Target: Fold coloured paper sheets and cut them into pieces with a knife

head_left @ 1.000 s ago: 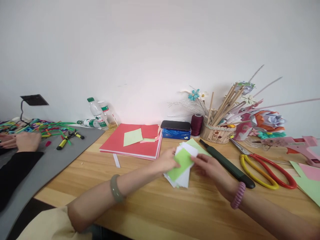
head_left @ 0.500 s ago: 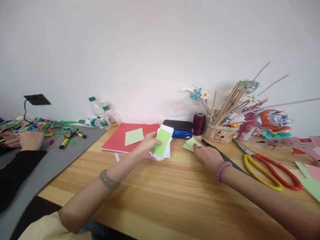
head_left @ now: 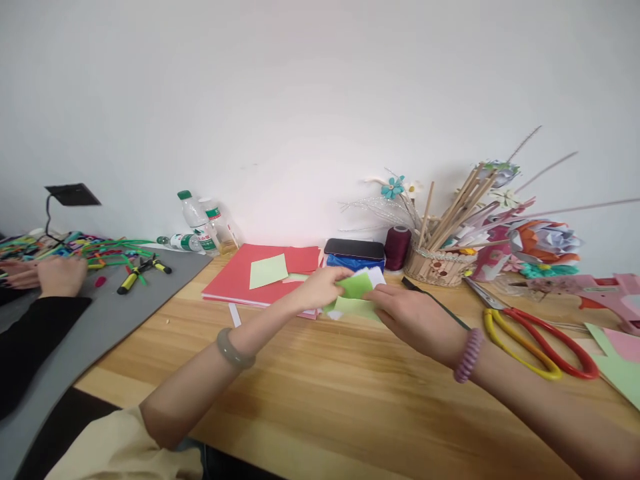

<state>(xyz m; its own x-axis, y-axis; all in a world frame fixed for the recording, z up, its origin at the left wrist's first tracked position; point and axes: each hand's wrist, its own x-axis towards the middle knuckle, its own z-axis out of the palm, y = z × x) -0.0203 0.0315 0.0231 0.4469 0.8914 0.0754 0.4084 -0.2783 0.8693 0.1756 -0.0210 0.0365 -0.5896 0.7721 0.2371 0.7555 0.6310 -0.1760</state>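
My left hand [head_left: 324, 288] grips the left side of a small stack of paper slips, with a bright green slip [head_left: 357, 285] on top and white slips [head_left: 376, 277] showing behind it. My right hand [head_left: 403, 310] pinches a pale green slip [head_left: 356, 307], which lies across the stack's lower front. Both hands are close together over the wooden table [head_left: 300, 380]. Left of them, red paper sheets [head_left: 233, 273] lie in a pile, a pale green square [head_left: 269, 271] resting on top. The fingertips of both hands are partly hidden.
Scissors [head_left: 540, 340] and a pink glue gun [head_left: 605, 293] lie at right. Behind stand a basket of sticks [head_left: 440, 263], a dark red thread spool [head_left: 398, 248] and a blue pack [head_left: 355, 260]. Bottles [head_left: 197, 220] stand at back left; another person's hand [head_left: 63, 275] works beyond.
My left hand has moved right with the paper stack, off the red sheets. My right hand has brought its pale green slip left to the stack.
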